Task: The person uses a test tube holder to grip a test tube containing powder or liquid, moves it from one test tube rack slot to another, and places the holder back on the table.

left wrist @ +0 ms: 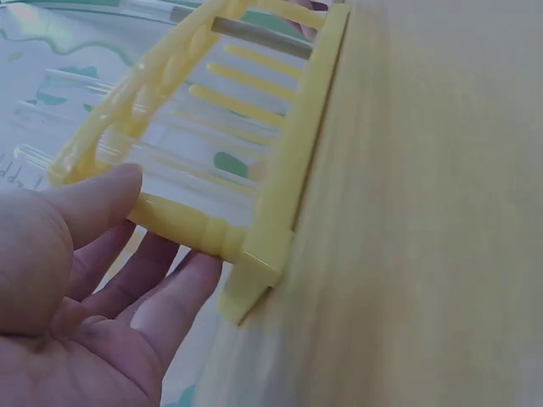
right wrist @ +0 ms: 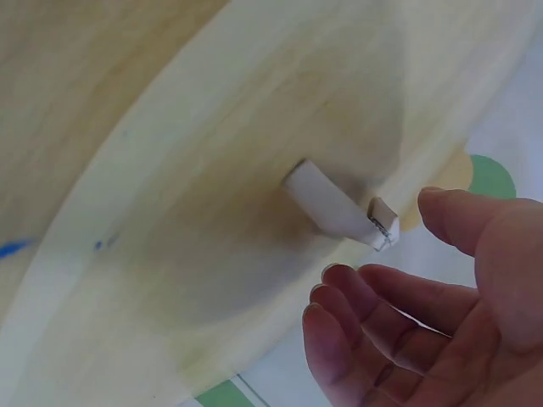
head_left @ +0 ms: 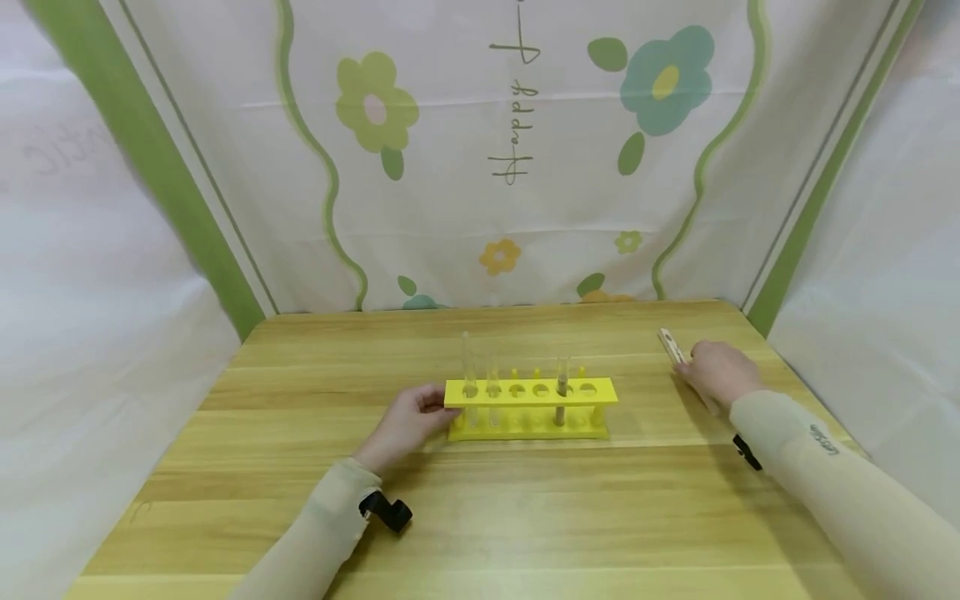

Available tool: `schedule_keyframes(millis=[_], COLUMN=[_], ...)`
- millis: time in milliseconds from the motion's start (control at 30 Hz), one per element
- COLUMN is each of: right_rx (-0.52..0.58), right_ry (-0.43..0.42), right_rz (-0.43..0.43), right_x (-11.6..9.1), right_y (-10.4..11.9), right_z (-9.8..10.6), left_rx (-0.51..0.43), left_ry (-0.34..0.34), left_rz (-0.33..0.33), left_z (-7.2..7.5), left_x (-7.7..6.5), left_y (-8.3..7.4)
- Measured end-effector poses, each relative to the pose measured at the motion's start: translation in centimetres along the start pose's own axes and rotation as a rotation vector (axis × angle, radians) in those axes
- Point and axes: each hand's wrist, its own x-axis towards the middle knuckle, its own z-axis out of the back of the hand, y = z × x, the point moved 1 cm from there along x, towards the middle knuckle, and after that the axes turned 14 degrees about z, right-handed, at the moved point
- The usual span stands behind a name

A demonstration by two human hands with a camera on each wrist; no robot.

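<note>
Yellow six-hole test tube rack (head_left: 528, 400) stands upright on the wooden table (head_left: 562, 508), roughly mid-table. Counting holes from the left, we log a clear tall test tube (head_left: 469, 367) in the first, its top well above the plate, and a clear shorter test tube (head_left: 492, 371) in the second. We see through both; we cannot tell whether either holds any liquid. The fifth hole carries a third tube (head_left: 562, 385), with grey-brown contents (head_left: 559, 415) filling its lower part and reaching a little above the plate, clear glass over that. Yellow pegs (head_left: 514, 374) rise along the back edge.

Left hand (head_left: 408, 421): at the rack's left end, thumb and fingers curled about the end post, gripping it.

Right hand (head_left: 722, 371): well to the right of the rack, over a wooden test-tube clamp (head_left: 671, 346) lying on the table. From the right wrist we note thumb and fingers spread apart, the clamp's metal spring (right wrist: 382, 229) just beyond them; we cannot tell if skin meets wood.

Behind the table hangs a flower-printed cloth (head_left: 442, 200); a blue mark (right wrist: 13, 248) shows on the tabletop.
</note>
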Motion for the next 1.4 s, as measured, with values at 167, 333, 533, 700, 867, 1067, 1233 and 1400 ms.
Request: schedule_keyframes(millis=[167, 333, 533, 700, 867, 1067, 1233, 1400], right_rx=[-0.009, -0.019, -0.034, -0.019, 0.024, 0.064, 0.067, 0.011], right_ry=[0.004, -0.014, -0.028, 0.006, 0.008, -0.079, -0.162, -0.279], right_rz=[-0.010, -0.008, -0.002, -0.010, -0.017, 0.054, 0.114, 0.196], right_x=[0.3, 0.6, 0.6, 0.4, 0.2, -0.6, -1.5, -2.7], right_y=[-0.2, -0.5, -0.6, -0.6, -0.3, 1.5, 3.4, 5.5], right_z=[-0.6, -0.7, -0.7, -0.4, 0.3, 2.2, 3.8, 5.2], left_rx=[0.020, 0.045, 0.067, 0.087, 0.095, 0.087, 0.092, 0.101], left_ry=[0.003, 0.001, 0.014, 0.014, 0.008, 0.018, 0.029, 0.043], left_rz=[0.004, -0.008, -0.024, -0.019, -0.012, -0.017, -0.028, -0.047], left_z=[-0.3, -0.6, -0.8, -0.9, -0.9, -0.7, -0.7, -0.6], left_x=[0.4, 0.4, 0.4, 0.1, -0.1, -0.1, -0.2, -0.2], left_y=[0.5, 0.4, 0.2, 0.3, 0.3, 0.3, 0.2, 0.0])
